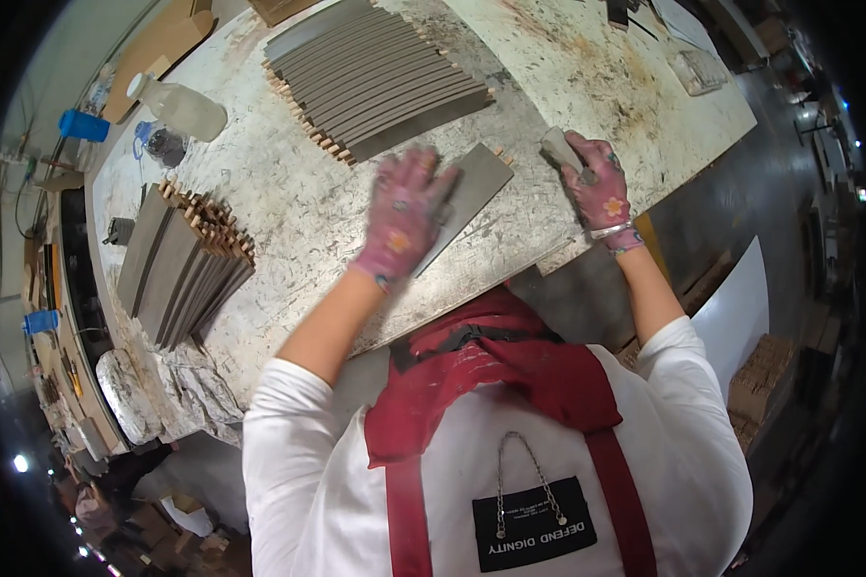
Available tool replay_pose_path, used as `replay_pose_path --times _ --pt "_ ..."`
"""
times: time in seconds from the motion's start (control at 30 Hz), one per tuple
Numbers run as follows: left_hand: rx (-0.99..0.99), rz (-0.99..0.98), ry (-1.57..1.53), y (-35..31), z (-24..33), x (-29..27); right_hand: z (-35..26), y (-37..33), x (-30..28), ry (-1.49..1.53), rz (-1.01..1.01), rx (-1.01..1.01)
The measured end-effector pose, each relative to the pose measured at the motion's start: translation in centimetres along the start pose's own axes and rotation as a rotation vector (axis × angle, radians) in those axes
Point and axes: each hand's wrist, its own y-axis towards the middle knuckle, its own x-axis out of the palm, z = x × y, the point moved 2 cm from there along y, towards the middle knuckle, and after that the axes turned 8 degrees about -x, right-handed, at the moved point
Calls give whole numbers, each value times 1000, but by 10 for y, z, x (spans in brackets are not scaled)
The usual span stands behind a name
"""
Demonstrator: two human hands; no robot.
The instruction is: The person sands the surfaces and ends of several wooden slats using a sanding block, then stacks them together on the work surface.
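Note:
My left hand (401,213), in a pink flowered glove, lies with its fingers spread over one end of a flat grey slat (481,183). Motion blurs it a little. Light wooden pegs stick out of the slat's far end. Off to the right, my right hand (601,188), gloved alike, has its fingers closed round a small pale grey block (558,151) whose kind I cannot make out. It is apart from the slat, above the worn white table (308,250). Beyond my left hand is a row of similar pegged slats (375,77).
Another fanned pile of slats (178,269) lies at the left. Behind it are a cloudy plastic bottle (188,108), a dark jar (166,147) and a blue cup (84,125). A crumpled cloth (197,380) hangs at the near left corner. A plastic packet (695,72) lies far right.

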Motion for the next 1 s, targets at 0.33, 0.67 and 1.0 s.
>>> replay_pose_path --times 0.33,0.67,1.0 --pt "-325 -218 -1013 -62 77 102 -170 37 39 178 -762 -958" --pt "-186 12 -187 -48 69 57 -173 93 116 263 -613 -888" --pt "-428 156 -156 -111 -2 -25 -68 62 60 889 -367 142"
